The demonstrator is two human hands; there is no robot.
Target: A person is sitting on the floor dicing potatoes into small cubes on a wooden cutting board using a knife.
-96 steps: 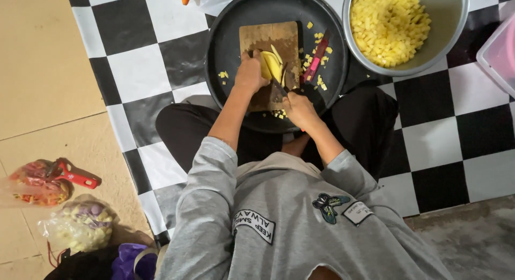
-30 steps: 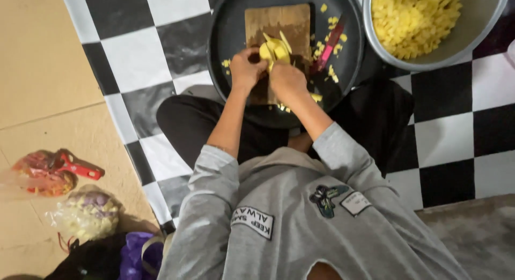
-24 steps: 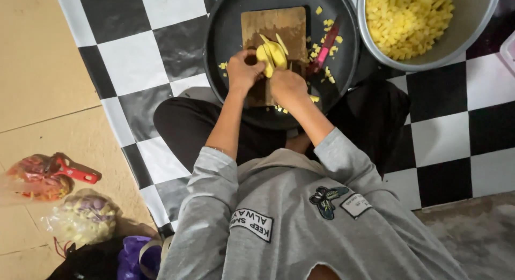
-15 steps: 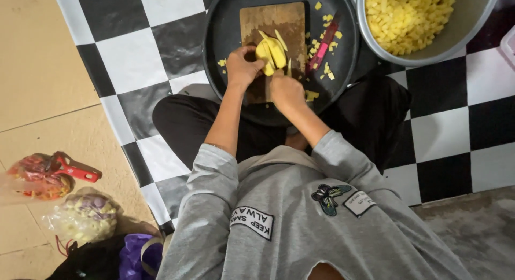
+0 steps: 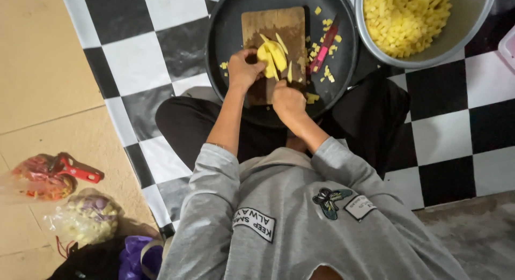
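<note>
while the body sits at 6 o'clock, everything worked on lies toward 12 o'clock, and the camera view has crept closer and lower compared with a few seconds back.

mat: the black-and-white checked mat (image 5: 145,60) spreads under the work from 9 to 3 o'clock; tan floor lies beyond it at 9.

bowl: the metal bowl (image 5: 472,28) at 1 o'clock is heaped with small yellow cubes, much as it was earlier.

tray: the round dark tray (image 5: 225,33) at 12 o'clock carries the board and stray cubes.

board: the wooden cutting board (image 5: 271,25) lies in the tray's middle, unmoved.

bags: two clear bags (image 5: 86,218) of scraps and a red peeler (image 5: 78,170) rest at 8 o'clock, well apart from the work.

left hand: the left hand (image 5: 244,71) is closed down on the yellow slices, pinning them; half a second ago it sat a touch farther toward 9.

right hand: the right hand (image 5: 288,100) is curled shut on a knife handle; the blade is mostly hidden.

slices: the yellow slices (image 5: 273,57) lie fanned on the board between the hands, looser than three seconds ago, so cutting appears to be moving along.

red knife: a red-handled knife (image 5: 323,46) lies idle at 1 o'clock of the board.
</note>
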